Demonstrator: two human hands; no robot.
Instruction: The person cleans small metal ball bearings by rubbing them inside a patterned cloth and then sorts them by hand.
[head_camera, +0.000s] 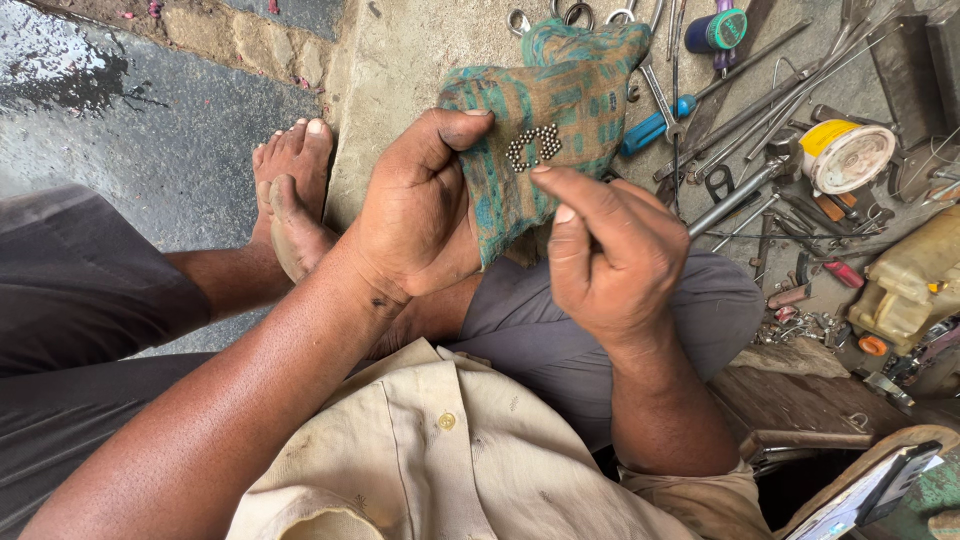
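The person sits on the ground with legs crossed. The left hand (415, 215) holds up a green checked cloth (545, 110). Its grip is clenched on the cloth, with the thumb on top and the other fingers behind. A little bunch of small steel balls (533, 147) lies on the cloth, high up in front of the chest. The balls sit close together and touch each other.

The right hand (610, 255) is just below the balls. Its pointing finger reaches up and its tip almost touches the bunch. The other fingers are curled in, but they hold nothing that I can see.

I think the step in hand is looking after the balls on the cloth, maybe wiping or sorting them. The next move calls for a soft touch and a steady cloth, because the balls are round and could roll off.

I count about ten balls, but they are too small to be sure. There is one cloth. Two bare feet (290, 195) rest on the ground beside a wet dark patch.

On the right, many tools lie on the concrete floor (400, 60). There is one screwdriver with a blue handle (650, 128), one round yellow and white tin (845, 155), and one pale plastic jug (915, 280).
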